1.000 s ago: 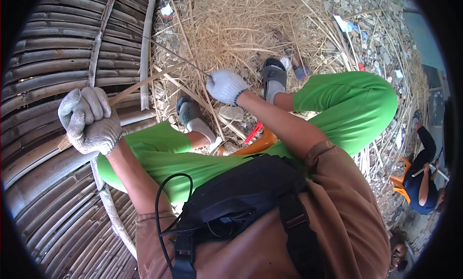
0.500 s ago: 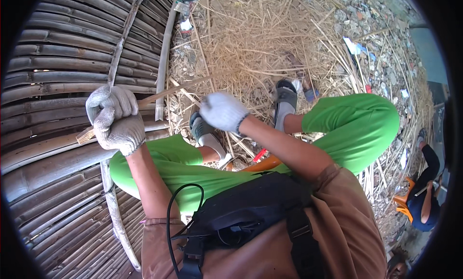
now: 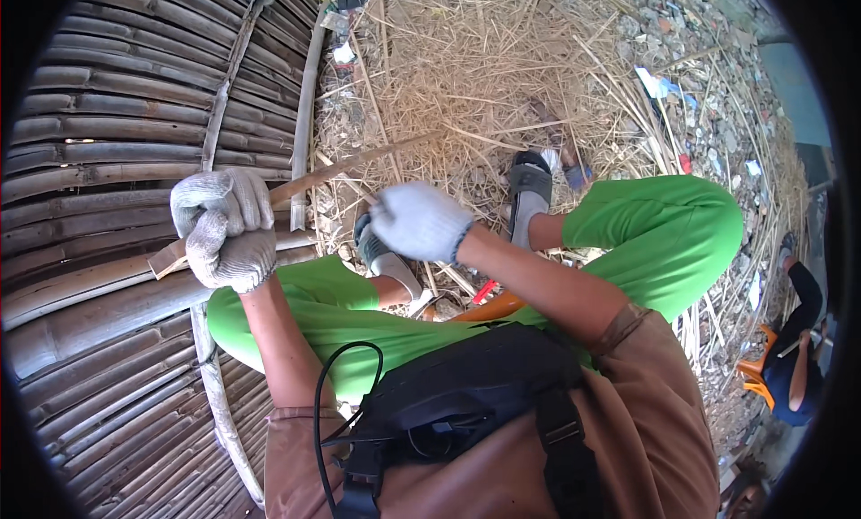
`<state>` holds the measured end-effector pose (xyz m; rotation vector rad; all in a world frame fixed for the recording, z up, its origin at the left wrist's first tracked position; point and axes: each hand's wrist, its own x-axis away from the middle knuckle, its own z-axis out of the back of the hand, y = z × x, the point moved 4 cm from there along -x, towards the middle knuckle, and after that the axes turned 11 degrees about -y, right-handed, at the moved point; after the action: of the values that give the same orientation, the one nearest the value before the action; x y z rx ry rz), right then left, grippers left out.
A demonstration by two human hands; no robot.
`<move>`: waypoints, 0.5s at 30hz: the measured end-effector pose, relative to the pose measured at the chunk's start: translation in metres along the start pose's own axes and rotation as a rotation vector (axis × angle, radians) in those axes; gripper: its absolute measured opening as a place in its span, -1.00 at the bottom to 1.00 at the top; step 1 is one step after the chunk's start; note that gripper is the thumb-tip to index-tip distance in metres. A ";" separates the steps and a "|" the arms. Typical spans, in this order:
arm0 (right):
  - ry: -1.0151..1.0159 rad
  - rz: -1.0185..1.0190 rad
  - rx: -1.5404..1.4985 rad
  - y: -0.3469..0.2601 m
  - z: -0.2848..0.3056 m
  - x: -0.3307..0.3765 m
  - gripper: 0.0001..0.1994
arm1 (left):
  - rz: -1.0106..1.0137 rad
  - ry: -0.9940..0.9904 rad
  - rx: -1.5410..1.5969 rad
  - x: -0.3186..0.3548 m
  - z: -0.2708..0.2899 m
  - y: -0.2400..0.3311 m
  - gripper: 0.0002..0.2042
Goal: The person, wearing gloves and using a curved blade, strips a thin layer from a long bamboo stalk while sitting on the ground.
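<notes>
The strip point(image 3: 325, 174) runs through the fist of the left hand point(image 3: 224, 230), clasped tightly around it — its short end juts out near and to the left, its long end slants far and right over the straw point(image 3: 475, 80). The right hand point(image 3: 421, 223), just to the near side of that long end, is curled, and whatever it may grip cannot be told. The strip looks already split flat and unbroken along its visible length — how much work is left on it does not show.
</notes>
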<state>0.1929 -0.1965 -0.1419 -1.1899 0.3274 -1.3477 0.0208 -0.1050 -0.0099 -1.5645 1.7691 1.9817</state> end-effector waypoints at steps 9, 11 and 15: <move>0.120 -0.083 0.106 0.055 0.003 -0.016 -0.60 | 0.016 -0.039 0.039 -0.002 -0.012 -0.006 -0.81; 0.102 -0.041 0.097 0.024 0.003 -0.002 -0.60 | 0.028 0.028 0.023 0.004 -0.008 -0.003 -0.83; 0.132 0.156 0.157 -0.033 -0.008 0.022 -0.61 | 0.018 0.025 -0.021 0.011 -0.015 0.008 -0.83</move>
<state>0.1740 -0.2122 -0.1097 -0.9283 0.3926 -1.2936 0.0196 -0.1253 -0.0093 -1.5918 1.7836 2.0034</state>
